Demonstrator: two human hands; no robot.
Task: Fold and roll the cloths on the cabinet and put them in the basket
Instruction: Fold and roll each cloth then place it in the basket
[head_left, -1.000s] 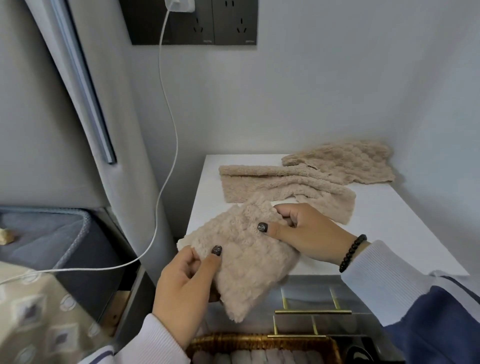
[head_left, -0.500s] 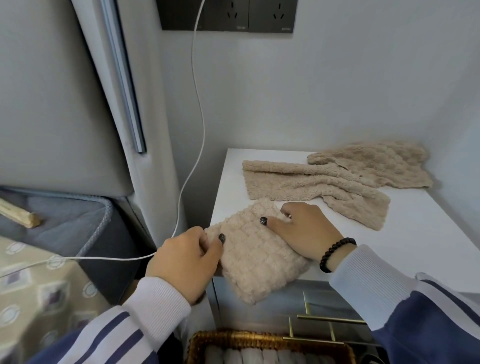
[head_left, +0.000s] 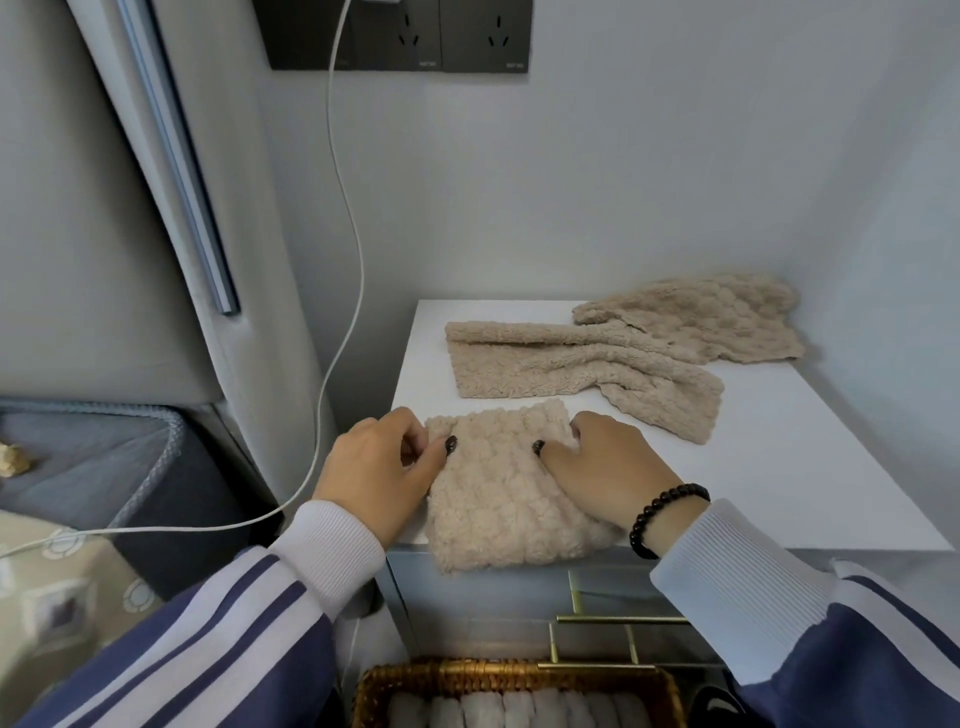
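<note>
On the white surface (head_left: 779, 467), I see my left hand (head_left: 382, 467) pinching the folded cloth (head_left: 504, 488) at its left edge; my right hand (head_left: 608, 462) seems to grip its right.

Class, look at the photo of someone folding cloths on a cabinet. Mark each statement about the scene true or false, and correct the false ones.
1. Both hands are on the folded cloth at the cabinet's front edge. True: left hand, right hand.
2. The wicker basket stands on the cabinet top. False: it sits below, in front of the cabinet.
3. Two more cloths lie behind the folded one: long cloth, far cloth. True.
4. The beaded bracelet is on the left wrist. False: right wrist.
5. The basket is empty. False: rolled cloths show inside.
</note>
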